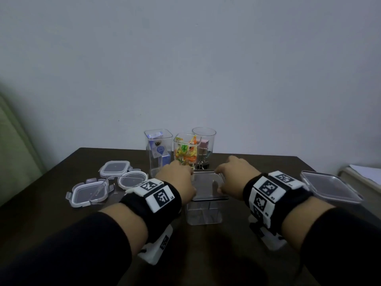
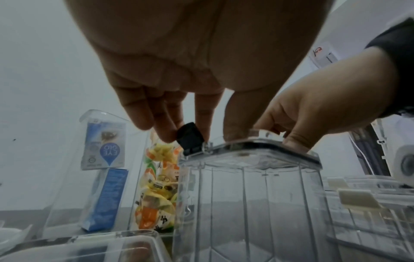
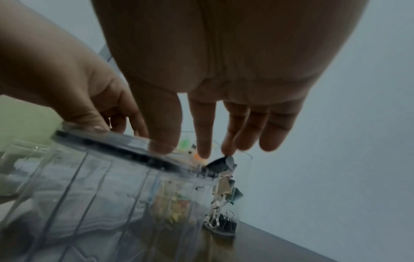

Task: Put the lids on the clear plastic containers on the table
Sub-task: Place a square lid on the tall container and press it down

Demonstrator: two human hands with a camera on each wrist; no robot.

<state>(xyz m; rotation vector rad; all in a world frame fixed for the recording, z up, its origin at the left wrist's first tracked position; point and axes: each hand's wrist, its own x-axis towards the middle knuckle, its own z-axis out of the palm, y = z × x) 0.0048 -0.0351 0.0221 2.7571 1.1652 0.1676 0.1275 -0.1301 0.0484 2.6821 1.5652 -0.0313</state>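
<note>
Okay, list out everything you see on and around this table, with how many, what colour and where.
Lidded container: one, clear, black-edged lid, front centre.
Black latch: one per far lid corner visible, both raised.
Open containers: three, clear, behind; square with blue boxes, one with orange-yellow sweets, round with binder clips.
Loose lids: three, clear, left; one larger, right.
Table: one, dark brown.
Left hand: on lid, fingers at latch.
Right hand: on lid, fingers at other latch.
</note>
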